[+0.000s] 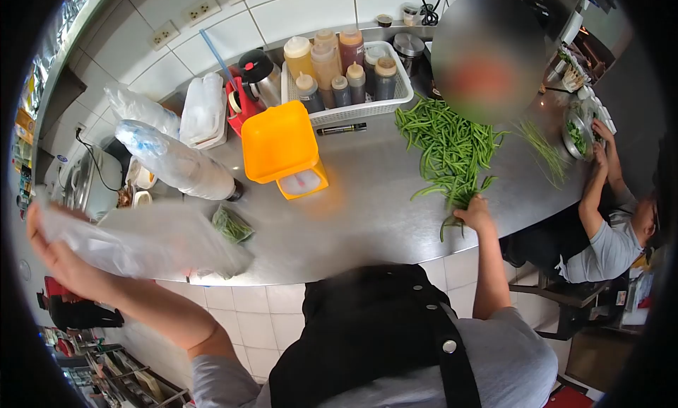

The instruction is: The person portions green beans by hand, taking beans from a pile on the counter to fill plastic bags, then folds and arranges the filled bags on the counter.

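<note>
My left hand (60, 256) is raised at the far left, its fingers closed on the edge of a clear plastic bag (152, 235). Motion blurs both, and the bag stretches out to the right over the table's front edge. At the near end of a large heap of green beans (452, 143), my right hand (477, 214) has its fingers curled around a few beans. A small clear bag with green beans inside (232, 224) lies on the steel table, just beyond the larger bag.
An orange scale (304, 182) carries an orange tub (280, 141). Behind stand a white basket (353, 113) of sauce bottles, a thermos (260, 76) and wrapped cups (173, 161). A marker (342, 129) lies on the steel table (360, 217). At right, a co-worker's hands (600, 143) touch a metal bowl (575, 136).
</note>
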`<state>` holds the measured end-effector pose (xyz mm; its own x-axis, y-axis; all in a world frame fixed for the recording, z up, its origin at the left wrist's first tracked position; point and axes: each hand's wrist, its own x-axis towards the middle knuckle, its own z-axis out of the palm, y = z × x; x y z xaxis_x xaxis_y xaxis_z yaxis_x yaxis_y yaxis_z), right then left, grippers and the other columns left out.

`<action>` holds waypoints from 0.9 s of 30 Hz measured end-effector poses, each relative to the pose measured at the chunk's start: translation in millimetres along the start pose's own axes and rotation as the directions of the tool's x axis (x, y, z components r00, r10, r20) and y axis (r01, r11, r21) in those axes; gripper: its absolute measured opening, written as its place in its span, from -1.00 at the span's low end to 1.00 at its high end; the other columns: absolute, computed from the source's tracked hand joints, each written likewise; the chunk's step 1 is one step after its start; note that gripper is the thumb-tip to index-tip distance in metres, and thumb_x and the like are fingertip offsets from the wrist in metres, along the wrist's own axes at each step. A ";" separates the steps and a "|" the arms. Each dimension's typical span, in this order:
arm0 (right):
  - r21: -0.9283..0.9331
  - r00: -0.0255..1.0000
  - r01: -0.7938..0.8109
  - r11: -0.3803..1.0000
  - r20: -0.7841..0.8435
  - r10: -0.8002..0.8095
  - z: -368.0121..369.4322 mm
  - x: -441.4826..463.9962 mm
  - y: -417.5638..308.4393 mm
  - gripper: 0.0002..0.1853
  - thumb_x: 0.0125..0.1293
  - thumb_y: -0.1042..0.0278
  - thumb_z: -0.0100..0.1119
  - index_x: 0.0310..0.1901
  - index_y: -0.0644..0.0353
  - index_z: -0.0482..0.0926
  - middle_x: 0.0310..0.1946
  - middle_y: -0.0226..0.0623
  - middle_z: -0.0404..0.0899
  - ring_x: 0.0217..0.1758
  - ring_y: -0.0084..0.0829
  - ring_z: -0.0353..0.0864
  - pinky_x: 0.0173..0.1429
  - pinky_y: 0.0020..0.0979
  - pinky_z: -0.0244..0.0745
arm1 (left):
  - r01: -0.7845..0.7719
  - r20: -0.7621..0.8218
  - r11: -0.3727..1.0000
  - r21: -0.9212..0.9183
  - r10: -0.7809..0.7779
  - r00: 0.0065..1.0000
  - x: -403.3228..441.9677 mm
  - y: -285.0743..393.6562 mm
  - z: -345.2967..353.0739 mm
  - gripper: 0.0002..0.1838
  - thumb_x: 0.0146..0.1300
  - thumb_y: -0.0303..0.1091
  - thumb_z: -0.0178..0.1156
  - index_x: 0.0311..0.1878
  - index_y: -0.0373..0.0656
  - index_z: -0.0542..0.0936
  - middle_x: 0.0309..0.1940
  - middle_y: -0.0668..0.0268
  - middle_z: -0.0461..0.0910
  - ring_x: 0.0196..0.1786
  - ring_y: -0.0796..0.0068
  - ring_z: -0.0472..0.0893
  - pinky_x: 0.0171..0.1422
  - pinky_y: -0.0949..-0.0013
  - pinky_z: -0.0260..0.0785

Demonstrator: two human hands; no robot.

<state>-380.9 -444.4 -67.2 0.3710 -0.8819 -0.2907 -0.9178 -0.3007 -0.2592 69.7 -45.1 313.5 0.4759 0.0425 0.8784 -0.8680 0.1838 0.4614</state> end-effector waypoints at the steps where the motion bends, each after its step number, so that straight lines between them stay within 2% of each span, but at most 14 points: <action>1: 0.059 0.998 0.047 0.997 -0.053 -0.044 4.8 3.2 -9.4 -0.25 0.01 0.08 0.52 0.04 0.59 0.48 0.04 0.29 0.58 0.18 0.20 0.53 0.27 -0.07 0.49 | 0.108 0.033 0.992 0.064 -0.110 0.993 -19.9 -11.4 7.8 -0.74 0.52 -0.32 0.02 0.13 -0.25 0.49 -0.15 0.23 0.55 -0.22 0.48 0.56 -0.10 0.48 0.47; 4: 0.311 0.966 0.049 0.949 -0.256 0.034 42.2 31.4 -18.6 -0.40 0.06 0.22 0.48 0.00 0.54 0.52 -0.06 0.27 0.63 0.01 0.18 0.64 0.15 -0.10 0.55 | 0.464 0.093 0.820 0.336 -0.519 0.850 -127.9 -76.4 38.1 -0.80 0.48 -0.30 0.12 0.05 -0.15 0.54 -0.17 0.46 0.53 -0.13 0.60 0.52 0.08 0.48 0.40; 6: 0.185 0.987 0.002 0.983 -0.157 0.028 -3.2 13.9 -62.1 -0.52 0.11 0.33 0.44 -0.02 0.49 0.54 -0.12 0.18 0.66 -0.09 0.17 0.67 0.04 -0.09 0.59 | 0.618 0.657 0.778 0.109 -0.523 0.543 -175.4 -91.3 47.3 -0.89 0.41 -0.48 0.05 -0.23 -0.17 0.57 -0.22 0.50 0.55 -0.18 0.62 0.48 -0.05 0.53 0.33; 9: 0.073 0.999 -0.023 0.997 -0.027 0.025 -62.1 9.0 -90.5 -0.53 0.10 0.34 0.47 0.00 0.41 0.58 -0.09 0.13 0.66 -0.04 0.13 0.66 0.05 -0.08 0.57 | 0.632 0.581 0.605 0.484 -0.762 0.286 -266.2 -120.4 39.4 -0.88 0.34 -0.53 0.04 -0.27 -0.23 0.57 -0.26 0.34 0.57 -0.21 0.50 0.51 -0.04 0.46 0.35; 13: 0.069 0.960 0.167 0.984 -0.241 -0.145 -86.4 44.6 -102.7 -0.41 0.11 0.23 0.49 0.15 0.31 0.55 0.09 0.12 0.58 0.15 0.11 0.58 0.17 -0.12 0.52 | 0.450 0.587 0.678 0.581 -0.732 0.346 -318.6 -134.7 25.6 -0.89 0.33 -0.53 0.05 -0.23 -0.26 0.58 -0.07 0.10 0.59 -0.01 0.22 0.57 0.12 0.28 0.38; 15: -0.111 0.906 0.335 0.936 -0.233 -0.352 -79.6 84.4 -100.9 -0.22 0.08 0.10 0.51 0.31 0.22 0.43 0.26 0.07 0.43 0.34 0.07 0.41 0.30 -0.02 0.44 | 0.290 0.504 0.735 0.613 -0.647 0.572 -326.9 -116.9 35.0 -0.89 0.30 -0.51 0.12 -0.18 -0.24 0.62 0.19 -0.06 0.48 0.25 -0.09 0.45 0.34 0.04 0.27; 16: -0.116 0.903 0.340 0.933 -0.237 -0.358 -83.0 95.4 -110.6 -0.22 0.08 0.10 0.51 0.31 0.22 0.43 0.26 0.07 0.43 0.34 0.07 0.41 0.30 -0.02 0.44 | 0.293 0.499 0.735 0.612 -0.646 0.578 -322.5 -94.7 41.7 -0.89 0.30 -0.51 0.12 -0.18 -0.24 0.62 0.19 -0.06 0.48 0.25 -0.09 0.45 0.34 0.04 0.27; 18: -0.216 0.938 0.281 0.935 -0.142 -0.315 -86.3 113.2 -139.4 0.03 0.04 -0.10 0.51 0.47 0.21 0.23 0.43 0.06 0.23 0.51 0.07 0.16 0.44 0.08 0.27 | 0.195 0.474 0.829 0.525 -0.475 0.741 -308.0 -41.1 43.1 -0.85 0.26 -0.42 0.24 -0.11 -0.12 0.67 0.36 -0.06 0.34 0.44 -0.21 0.26 0.50 -0.08 0.07; 20: -0.260 0.944 0.260 0.930 -0.135 -0.301 -84.4 131.8 -156.2 0.11 0.03 -0.19 0.49 0.49 0.24 0.17 0.46 0.09 0.17 0.55 0.07 0.11 0.47 0.11 0.21 | 0.262 0.705 0.867 0.423 -0.497 0.506 -317.4 -27.0 22.8 -0.78 0.22 -0.31 0.34 -0.05 0.00 0.71 0.50 -0.07 0.16 0.54 -0.25 0.10 0.56 -0.19 -0.07; 21: -0.298 0.952 0.230 0.926 -0.129 -0.278 -81.1 142.6 -163.0 0.19 0.01 -0.28 0.48 0.52 0.26 0.10 0.50 0.12 0.11 0.58 0.08 0.05 0.50 0.14 0.15 | 0.265 0.698 0.863 0.429 -0.503 0.509 -316.2 -15.8 18.9 -0.78 0.22 -0.31 0.34 -0.05 0.00 0.71 0.50 -0.07 0.16 0.54 -0.25 0.10 0.56 -0.19 -0.07; 22: -0.336 0.969 0.200 0.920 -0.072 -0.236 -78.8 157.4 -167.4 0.36 -0.06 -0.46 0.42 0.56 0.30 -0.05 0.53 0.23 0.01 0.61 0.14 -0.04 0.53 0.12 0.08 | 0.184 0.801 0.874 0.449 -0.486 0.351 -312.3 -1.4 17.7 -0.75 0.22 -0.25 0.35 -0.02 0.04 0.71 0.55 -0.06 0.03 0.57 -0.28 -0.01 0.57 -0.22 -0.13; 23: -0.338 0.967 0.209 0.917 -0.069 -0.246 -74.7 169.1 -170.3 0.36 -0.06 -0.46 0.42 0.56 0.30 -0.05 0.53 0.23 0.01 0.61 0.14 -0.04 0.53 0.12 0.08 | 0.102 0.869 0.886 0.452 -0.464 0.175 -311.9 8.2 15.2 -0.71 0.23 -0.20 0.36 0.02 0.07 0.71 0.60 -0.06 -0.10 0.61 -0.30 -0.12 0.58 -0.26 -0.19; 25: -0.336 1.000 0.029 0.941 0.002 -0.030 -65.5 184.8 -176.6 0.46 -0.13 -0.53 0.42 0.58 0.27 -0.18 0.53 0.29 -0.02 0.61 0.22 -0.08 0.52 0.17 0.05 | 0.140 0.843 0.849 0.509 -0.525 0.115 -328.4 9.8 3.4 -0.69 0.23 -0.15 0.36 0.04 0.09 0.72 0.62 -0.06 -0.18 0.62 -0.30 -0.18 0.58 -0.29 -0.23; 27: -0.359 1.000 0.023 0.933 0.007 -0.022 -52.8 190.8 -177.8 0.46 -0.15 -0.52 0.43 0.60 0.18 -0.20 0.49 0.27 0.06 0.56 0.26 0.01 0.50 0.22 0.06 | 0.176 0.813 0.807 0.563 -0.579 0.053 -336.6 9.5 -1.0 -0.67 0.24 -0.10 0.35 0.06 0.10 0.72 0.63 -0.06 -0.26 0.63 -0.31 -0.24 0.58 -0.33 -0.26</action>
<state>-154.3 -578.4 -27.9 0.3919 -0.8726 -0.2915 -0.8986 -0.4310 0.0821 -98.6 -56.6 22.1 0.4127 -0.9030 -0.1195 -0.6967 -0.3974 0.5972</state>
